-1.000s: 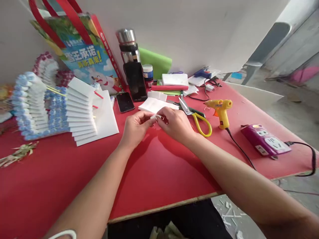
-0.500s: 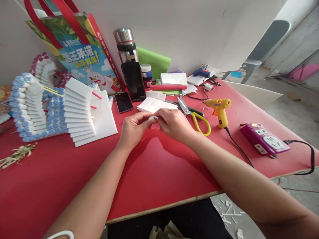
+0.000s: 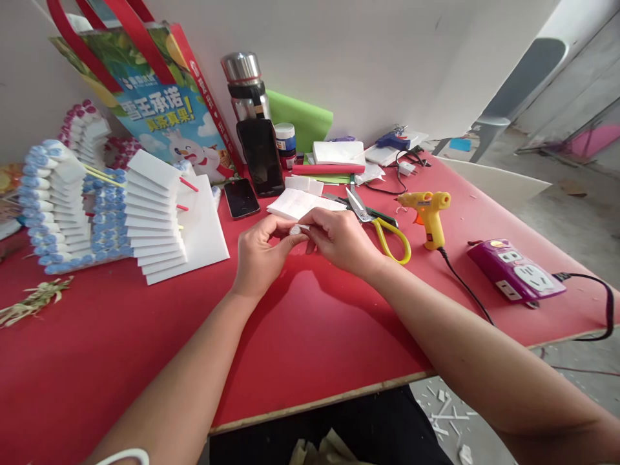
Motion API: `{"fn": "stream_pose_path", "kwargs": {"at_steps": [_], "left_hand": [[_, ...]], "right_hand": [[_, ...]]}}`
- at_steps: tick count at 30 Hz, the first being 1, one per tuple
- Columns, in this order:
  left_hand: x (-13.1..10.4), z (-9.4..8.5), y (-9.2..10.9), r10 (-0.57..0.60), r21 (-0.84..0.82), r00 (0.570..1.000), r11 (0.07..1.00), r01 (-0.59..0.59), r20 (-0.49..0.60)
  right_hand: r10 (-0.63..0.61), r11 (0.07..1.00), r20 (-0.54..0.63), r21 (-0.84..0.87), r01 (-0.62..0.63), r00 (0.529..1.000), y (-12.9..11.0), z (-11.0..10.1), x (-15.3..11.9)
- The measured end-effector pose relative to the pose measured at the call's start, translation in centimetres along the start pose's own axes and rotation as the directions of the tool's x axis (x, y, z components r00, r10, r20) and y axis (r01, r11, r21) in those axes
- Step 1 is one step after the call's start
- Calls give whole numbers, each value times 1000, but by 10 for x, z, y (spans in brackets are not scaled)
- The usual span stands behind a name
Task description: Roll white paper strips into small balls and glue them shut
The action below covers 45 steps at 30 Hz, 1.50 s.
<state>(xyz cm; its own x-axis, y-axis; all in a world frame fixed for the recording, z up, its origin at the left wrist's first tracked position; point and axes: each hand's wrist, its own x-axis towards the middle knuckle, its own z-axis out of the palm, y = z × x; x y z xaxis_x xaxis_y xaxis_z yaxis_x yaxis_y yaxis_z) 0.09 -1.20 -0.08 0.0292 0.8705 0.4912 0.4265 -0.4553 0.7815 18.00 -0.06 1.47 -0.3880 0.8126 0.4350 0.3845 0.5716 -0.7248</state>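
A small rolled white strip (image 3: pixel 296 230) sits between my two hands, its spiral end facing me; whether it is paper or foam I cannot tell. My left hand (image 3: pixel 264 248) pinches the roll between thumb and fingers. From the other side my right hand (image 3: pixel 341 239) pinches the strip's tail. Just behind the hands lie white sheets (image 3: pixel 303 203). Scissors with yellow handles (image 3: pixel 387 239) rest beyond my right hand. To the left stands a stepped stack of white boards (image 3: pixel 155 226) on a white base sheet, beside a blue-and-white rolled-piece model (image 3: pixel 53 213).
A yellow glue gun (image 3: pixel 429 213) and a purple power strip (image 3: pixel 516 271) with cords occupy the right. At the back stand a printed bag (image 3: pixel 169 110), a steel flask (image 3: pixel 245 84) and a phone (image 3: pixel 261 158). Another phone (image 3: pixel 241 198) lies flat. Dried stems (image 3: pixel 33 302) lie far left.
The white roll has turned, so its spiral end shows more clearly. My fingers have shifted slightly around it; the things on the table keep their places.
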Motion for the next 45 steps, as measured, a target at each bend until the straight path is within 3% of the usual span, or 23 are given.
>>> {"fn": "stream_pose_path", "kwargs": {"at_steps": [8,13,17,20,25,29,34,37,41,45], "left_hand": [[0,0,-1,6,-16,999,1000,-7,-33],[3,-1,-2,-105,-196,989,973,124,104],[7,-2,-3,-179,-294,967,928,227,182],[10,-3,-4,-275,-474,928,801,366,252],[11,-4,-8,-413,-641,785,456,617,462],[10,-5,-9,-432,-655,741,360,665,515],[10,-3,-8,-416,-625,755,426,654,507],[10,-2,-4,-407,-595,802,539,597,437],[9,-2,-1,-342,-460,880,756,466,329],[8,-4,0,-309,-344,902,847,406,302]], "right_hand": [[22,999,9,39,-22,1000,1,1,0],[70,998,19,-10,-69,997,3,2,2],[95,994,20,60,-96,995,-1,0,2],[174,964,42,197,-179,984,-7,-5,3],[305,874,-17,401,-273,952,-14,-15,6],[321,852,-16,441,-281,947,-13,-16,6],[329,848,18,435,-303,944,-13,-14,7],[337,836,25,452,-311,941,-11,-14,7],[378,814,55,456,-360,924,-9,-16,8],[382,831,97,400,-387,919,-6,-16,8]]}}
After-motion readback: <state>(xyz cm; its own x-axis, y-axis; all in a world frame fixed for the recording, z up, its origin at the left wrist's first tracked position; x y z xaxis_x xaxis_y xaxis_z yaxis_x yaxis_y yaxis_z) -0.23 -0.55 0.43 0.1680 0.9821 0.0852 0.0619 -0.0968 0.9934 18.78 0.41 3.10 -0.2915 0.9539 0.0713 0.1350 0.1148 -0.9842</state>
